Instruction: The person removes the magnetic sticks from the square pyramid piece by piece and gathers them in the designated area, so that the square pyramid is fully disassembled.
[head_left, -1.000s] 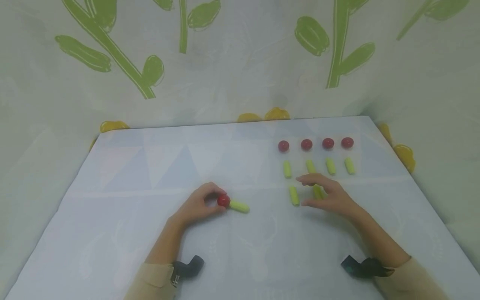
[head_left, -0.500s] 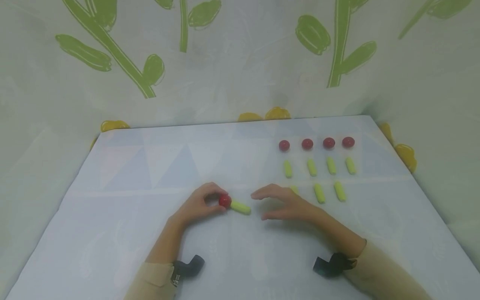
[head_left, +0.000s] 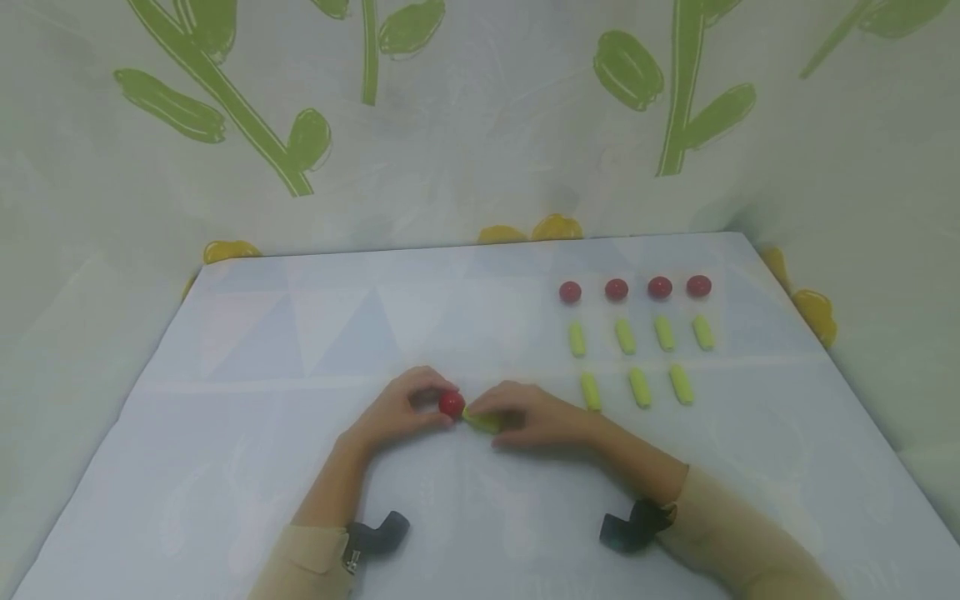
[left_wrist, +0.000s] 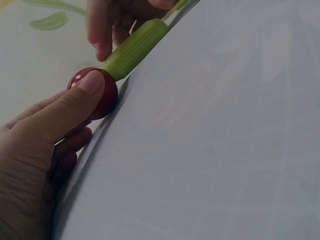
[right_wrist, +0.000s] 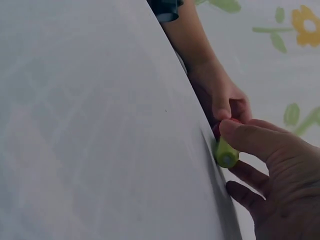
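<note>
My left hand (head_left: 401, 404) pinches a glossy red ball (head_left: 452, 405) between thumb and fingers, low over the table. A light green grooved stick (left_wrist: 136, 49) points away from the ball, its near end right at the ball's surface. My right hand (head_left: 536, 417) is around the stick, index finger on the far side and thumb on the near side, with a gap between their tips. In the left wrist view, one right fingertip (left_wrist: 102, 50) is right beside the stick near the ball. The right wrist view shows the stick's round end (right_wrist: 227, 159) below the thumb.
A row of several red balls (head_left: 617, 290) lies at the back right of the white table (head_left: 262, 467). In front of it are two rows of light green sticks, a farther row (head_left: 626, 336) and a nearer one (head_left: 640, 387). A leaf-patterned wall covering (head_left: 487, 150) rises behind.
My right hand has moved left from the nearer stick row to the stick beside the red ball, uncovering the sticks on the right. My left hand has kept its place and still holds the ball.
</note>
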